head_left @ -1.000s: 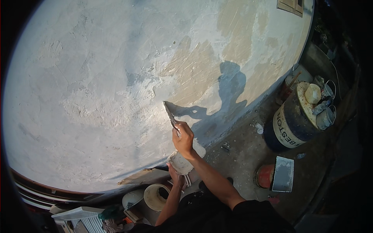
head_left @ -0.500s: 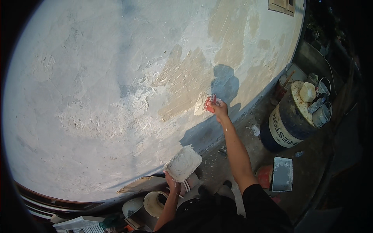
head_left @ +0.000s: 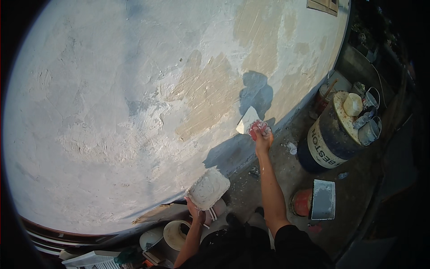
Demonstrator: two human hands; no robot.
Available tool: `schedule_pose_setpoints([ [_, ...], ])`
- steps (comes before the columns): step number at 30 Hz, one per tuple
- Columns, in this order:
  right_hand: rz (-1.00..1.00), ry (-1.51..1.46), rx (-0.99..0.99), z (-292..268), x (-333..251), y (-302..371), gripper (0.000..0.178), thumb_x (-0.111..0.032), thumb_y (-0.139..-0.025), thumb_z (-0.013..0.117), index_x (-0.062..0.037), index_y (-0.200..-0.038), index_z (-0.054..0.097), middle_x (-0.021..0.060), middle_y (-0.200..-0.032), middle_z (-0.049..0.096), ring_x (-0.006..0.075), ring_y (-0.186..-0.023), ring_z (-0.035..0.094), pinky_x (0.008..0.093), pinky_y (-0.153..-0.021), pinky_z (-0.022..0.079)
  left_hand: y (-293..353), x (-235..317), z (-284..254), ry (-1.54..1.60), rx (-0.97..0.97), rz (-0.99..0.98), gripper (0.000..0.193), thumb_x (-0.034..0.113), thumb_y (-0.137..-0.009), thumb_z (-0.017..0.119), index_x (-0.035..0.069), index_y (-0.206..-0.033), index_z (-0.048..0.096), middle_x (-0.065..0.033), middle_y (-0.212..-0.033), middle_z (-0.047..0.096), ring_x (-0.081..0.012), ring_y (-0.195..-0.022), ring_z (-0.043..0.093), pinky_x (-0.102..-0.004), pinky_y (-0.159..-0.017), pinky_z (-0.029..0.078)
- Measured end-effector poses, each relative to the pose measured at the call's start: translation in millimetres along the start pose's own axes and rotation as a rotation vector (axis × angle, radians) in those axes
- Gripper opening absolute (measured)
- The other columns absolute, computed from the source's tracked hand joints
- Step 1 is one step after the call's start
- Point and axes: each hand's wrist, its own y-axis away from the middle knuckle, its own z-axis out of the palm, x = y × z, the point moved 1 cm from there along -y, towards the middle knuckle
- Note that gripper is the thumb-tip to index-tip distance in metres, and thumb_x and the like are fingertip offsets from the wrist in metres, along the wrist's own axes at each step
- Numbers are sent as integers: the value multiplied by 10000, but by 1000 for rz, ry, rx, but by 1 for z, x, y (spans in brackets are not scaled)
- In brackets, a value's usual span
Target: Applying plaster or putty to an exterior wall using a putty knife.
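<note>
My right hand (head_left: 264, 140) is closed around the red, putty-smeared handle of a putty knife (head_left: 249, 119). Its wide, white-coated blade lies at the wall (head_left: 98, 80); I cannot tell whether it touches. Just left of the blade, white putty meets a tan patch (head_left: 201, 107) of the wall. Lower down, my left hand (head_left: 195, 215) grips the near edge of a shallow tray (head_left: 222, 193), its fingers partly hidden beneath. Thick white putty (head_left: 207, 187) coats the tray's inside.
A dark drum (head_left: 320, 145) with a pale band stands at the right, bearing several cans and tubs. Nearer me, a grey rectangular tray (head_left: 324, 201) rests against a red bucket (head_left: 301, 201). A white bucket (head_left: 175, 235) and a white slatted object (head_left: 96, 260) are at the lower left.
My right hand has shifted slightly right and down with the putty knife, whose blade now shows more fully. The view has moved a little; my left hand still holds the tray.
</note>
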Motion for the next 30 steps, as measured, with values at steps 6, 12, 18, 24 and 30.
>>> schedule_pose_setpoints([
  [6,-430,566,101,110,-7,27,225,-15,-827,647,61,-1033,596,185,-964,663,264,-900,664,336,-767,512,-11,-14,-24,-23,11,-19,644,540,-981,273,30,-1362,368,-113,-1341,473,-256,-1206,493,-383,-1017,398],
  [12,-492,714,37,121,2,25,231,-55,-826,660,65,-1020,625,182,-925,679,273,-857,672,344,-745,517,-11,-6,-13,-141,-74,72,570,458,-1013,178,50,-1384,320,-133,-1338,455,-247,-1217,483,-383,-1010,424],
  [18,-398,525,-18,120,27,38,210,-43,-821,678,66,-992,625,176,-900,680,228,-834,671,315,-732,526,-43,-14,-42,-233,-26,67,592,487,-1003,185,59,-1392,315,-135,-1351,447,-272,-1236,469,-406,-1029,405],
  [24,-337,472,-45,108,26,36,199,-44,-827,681,73,-976,620,161,-886,676,198,-804,665,286,-712,525,-33,0,-5,-13,-12,-40,606,495,-999,262,25,-1370,351,-123,-1340,467,-250,-1192,503,-361,-1013,403],
  [30,-381,544,-302,109,32,67,186,24,-794,654,44,-977,628,131,-873,659,226,-811,666,283,-691,532,-39,5,1,11,-30,-70,610,494,-998,245,20,-1366,354,-139,-1336,471,-274,-1187,514,-398,-996,430],
])
